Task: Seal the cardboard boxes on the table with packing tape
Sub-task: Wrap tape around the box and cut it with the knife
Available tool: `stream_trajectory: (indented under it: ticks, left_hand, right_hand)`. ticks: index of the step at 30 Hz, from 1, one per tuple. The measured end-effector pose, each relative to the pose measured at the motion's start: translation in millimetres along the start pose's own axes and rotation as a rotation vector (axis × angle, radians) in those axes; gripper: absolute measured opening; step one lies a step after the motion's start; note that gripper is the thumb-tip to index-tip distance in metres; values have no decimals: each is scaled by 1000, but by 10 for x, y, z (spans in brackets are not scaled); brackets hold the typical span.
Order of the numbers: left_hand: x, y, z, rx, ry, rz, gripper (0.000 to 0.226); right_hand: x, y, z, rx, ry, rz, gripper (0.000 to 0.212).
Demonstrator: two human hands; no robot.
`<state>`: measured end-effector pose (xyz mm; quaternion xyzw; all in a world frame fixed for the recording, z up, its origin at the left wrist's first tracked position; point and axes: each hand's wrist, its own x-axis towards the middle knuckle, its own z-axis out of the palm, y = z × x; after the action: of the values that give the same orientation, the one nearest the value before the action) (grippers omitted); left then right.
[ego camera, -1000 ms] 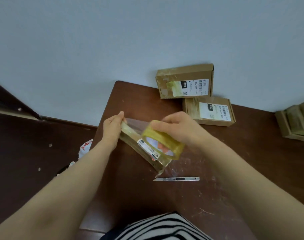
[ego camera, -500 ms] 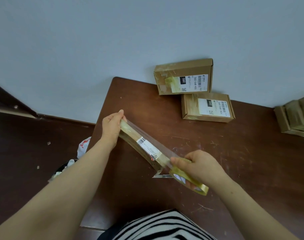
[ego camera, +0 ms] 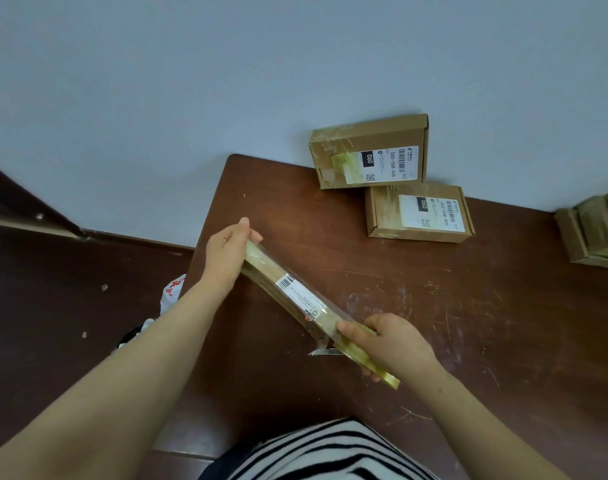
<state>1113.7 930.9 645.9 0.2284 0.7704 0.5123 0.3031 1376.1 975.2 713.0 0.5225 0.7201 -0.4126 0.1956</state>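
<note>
So the left hand [ego camera: 226, 251] is clamped round the far end of a thin flat brown cardboard box [ego camera: 288, 289], held on edge just above the scratched dark brown worktop [ego camera: 503, 323]. The right hand [ego camera: 392, 344] grips a yellowish roll of packing tape [ego camera: 371, 365] at the box's near end, with a clear strip lying along the top edge. Two labelled brown cardboard boxes [ego camera: 420, 213] sit at the back by the wall, and a silver box cutter [ego camera: 321, 352] pokes out under the held box.

A thin brown box [ego camera: 278, 273] stands on edge between the left fingers [ego camera: 243, 227] and right fingers [ego camera: 351, 332]. The right fingers hold the yellow tape roll [ego camera: 382, 373].
</note>
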Motion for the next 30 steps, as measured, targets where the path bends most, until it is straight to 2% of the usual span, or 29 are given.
stream_trajectory:
  ticks: [2,3,4,6,8,10,13,15,20,23,26,28,30]
  left_hand:
    - [-5,67,-127,519,139,332,35]
    - [-30,153,-174,637,179,541,36]
    - [-82,252,-178,678,140,715,39]
    - [-215,367,-76,730,-67,971,43]
    - [-413,283,97,834,-229,1110,46]
    - [-546,128,165,932,-231,1209,45]
    - [-513,46,168,966,-132,1247,45]
    - [-498,134,216,1005,-140,1205,50]
    - [-832,57,555,986,-291,1329,48]
    - [-899,47,628,958,-242,1323,44]
    - [-830,146,609,977,-355,1303,43]
    - [-723,206,458,1009,-349,1198,47]
    - [-479,252,207,1109,-218,989,53]
  right_hand:
    - [8,6,8,-6,1,-6,52]
    - [13,11,16,-7,0,-10,52]
    - [18,20,26,-4,-2,-13,52]
    - [25,33,49,4,-4,-19,50]
    - [30,43,65,19,-8,-27,49]
    - [37,32,75,33,-25,-42,48]
    - [53,62,96,67,-34,-43,49]
    - [59,84,71,98,-12,-34,49]
    - [131,55,-22,112,-6,-46,39]
    - [148,66,-4,153,-31,-43,35]
    - [144,93,-22,169,-8,-37,39]
    - [146,91,-63,171,13,-35,45]
    - [161,101,-81,157,27,-39,50]
